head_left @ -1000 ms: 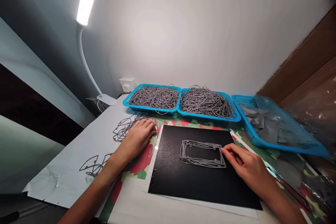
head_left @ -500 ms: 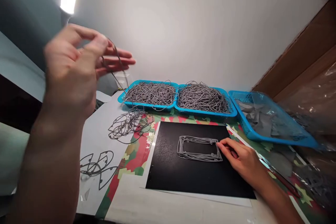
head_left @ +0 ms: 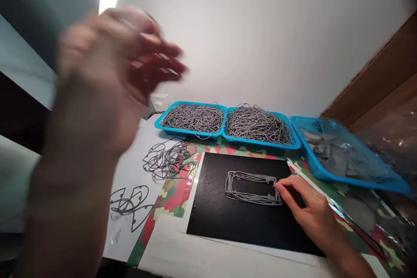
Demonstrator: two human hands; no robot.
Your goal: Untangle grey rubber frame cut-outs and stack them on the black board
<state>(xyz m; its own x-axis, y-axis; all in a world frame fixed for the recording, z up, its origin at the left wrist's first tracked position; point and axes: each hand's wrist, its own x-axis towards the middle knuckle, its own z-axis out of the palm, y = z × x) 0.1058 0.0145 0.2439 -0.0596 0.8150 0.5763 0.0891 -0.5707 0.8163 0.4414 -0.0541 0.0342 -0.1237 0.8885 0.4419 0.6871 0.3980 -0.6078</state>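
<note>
Raised at the upper left, my left hand [head_left: 114,61] is blurred by motion, its fingers bent; a thin dark line shows at its fingertips, too smeared to make out. My right hand [head_left: 309,204] rests on the black mat [head_left: 247,230], thumb and forefinger pinched on the right end of a stack of thin grey rectangular frames [head_left: 252,200]. The stack lies flat, its layers slightly out of line. Left of the mat is a loose tangle of grey frames [head_left: 169,158], with several more bent frames [head_left: 130,202] nearer the front.
Two blue baskets [head_left: 189,133] [head_left: 260,142] heaped with grey frames stand behind the mat. A third blue basket [head_left: 361,179] at the right holds grey pieces under clear plastic. Scissors or tweezers [head_left: 355,223] lie right of my right hand. Cardboard [head_left: 374,78] rises at the right.
My left hand has moved up and right, and the thin frame that hung from it is no longer clearly visible. The view has shifted slightly; my right hand stays at the stack.
</note>
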